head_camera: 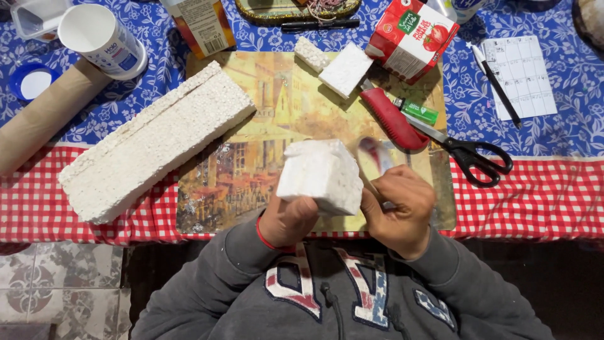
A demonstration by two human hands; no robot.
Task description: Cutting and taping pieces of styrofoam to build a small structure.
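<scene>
A long white foam slab (154, 141) lies on the left of the picture mat (251, 126). The left hand (288, 220) grips a chunky white foam block (321, 176) from below, over the mat's near edge. The right hand (399, 208) is curled around a blurry red and silver tool (375, 154) beside the block. Black-handled scissors (469, 154) lie to the right.

Four white foam pieces: one long slab (154, 141), one block in hand (322, 176), two small offcuts (345, 69) (312, 53); two cartons (412, 38) (201, 25), two pens (497, 85) (321, 25), one scissors (469, 154), one red-handled knife (393, 118), one cardboard tube (47, 113), one green lighter (418, 110), two hands (286, 220) (399, 208).
</scene>
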